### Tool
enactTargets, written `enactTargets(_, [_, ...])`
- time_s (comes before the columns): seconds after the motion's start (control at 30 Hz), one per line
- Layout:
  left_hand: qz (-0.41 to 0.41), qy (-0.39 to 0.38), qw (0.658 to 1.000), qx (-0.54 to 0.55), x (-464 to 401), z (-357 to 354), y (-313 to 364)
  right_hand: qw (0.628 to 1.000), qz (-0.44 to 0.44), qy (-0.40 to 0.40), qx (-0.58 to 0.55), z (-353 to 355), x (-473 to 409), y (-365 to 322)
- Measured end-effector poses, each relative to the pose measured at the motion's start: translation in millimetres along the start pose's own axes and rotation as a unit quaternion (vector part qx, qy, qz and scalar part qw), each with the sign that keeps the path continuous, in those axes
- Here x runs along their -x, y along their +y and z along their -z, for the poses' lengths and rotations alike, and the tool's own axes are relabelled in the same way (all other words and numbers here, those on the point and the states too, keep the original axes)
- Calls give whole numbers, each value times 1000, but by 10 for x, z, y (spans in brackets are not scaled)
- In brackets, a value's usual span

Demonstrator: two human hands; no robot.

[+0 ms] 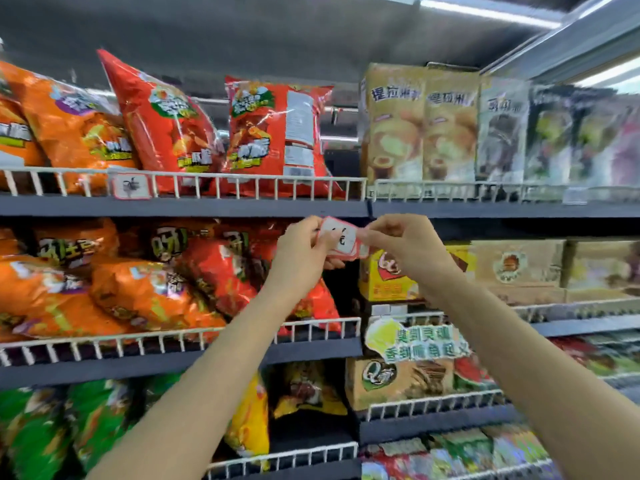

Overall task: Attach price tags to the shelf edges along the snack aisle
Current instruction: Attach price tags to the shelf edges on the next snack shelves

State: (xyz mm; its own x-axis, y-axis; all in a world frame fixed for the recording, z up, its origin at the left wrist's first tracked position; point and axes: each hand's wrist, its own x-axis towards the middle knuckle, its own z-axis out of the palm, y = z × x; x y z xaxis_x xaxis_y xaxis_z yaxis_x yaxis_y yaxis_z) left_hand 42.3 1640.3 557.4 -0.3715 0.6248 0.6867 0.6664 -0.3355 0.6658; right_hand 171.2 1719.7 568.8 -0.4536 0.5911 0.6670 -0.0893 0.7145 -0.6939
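A small stack of white price tags with red borders (pixel 343 239) is held up in front of the shelves, just below the dark top shelf edge (pixel 242 206). My left hand (pixel 304 252) grips the stack from the left, thumb on its face. My right hand (pixel 398 242) pinches the right side of the front tag between thumb and forefinger. One tag (pixel 131 186) hangs on the white wire rail (pixel 242 183) of the top shelf at the left. Handwriting on the tags is blurred.
Orange and red snack bags (pixel 270 133) fill the left shelves; boxed snacks (pixel 422 123) stand upper right. Lower shelves hold more bags, boxes and a green-yellow promo sign (pixel 415 337). Each shelf has a white wire rail along its front.
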Motion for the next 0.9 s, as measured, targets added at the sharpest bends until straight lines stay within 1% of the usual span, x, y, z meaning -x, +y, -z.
enactTargets(0.07, [0,7,1000,1,-14,-296,106,1000,-7,17,-10,302,-8,114])
enactTargets(0.17, [4,51,999,-8,-31,-558,197,997,-19,56,-43,616,-9,267])
enactTargets(0.23, [12,76,997,-18,-72,-656,200,997,-25,57,-53,768,-7,327])
enactTargets(0.37, [-2,82,996,-41,-148,-819,209,995,-24,81,-49,980,-35,441])
enactTargets(0.47, [1,60,998,-30,-207,-969,247,993,-30,100,-49,1101,-73,499])
enactTargets(0.6, [3,28,1000,-7,-321,-1249,300,992,-28,122,-11,1336,-77,564])
enactTargets(0.67, [7,4,1000,-3,-371,-1423,398,991,-25,134,-11,1494,-74,607])
enactTargets(0.73, [-1,-20,1000,-9,-436,-1630,480,988,-27,149,-17,1667,-66,668])
enactTargets(0.9, [-21,-46,998,-29,-595,-2171,671,976,-39,211,-29,2126,-96,902])
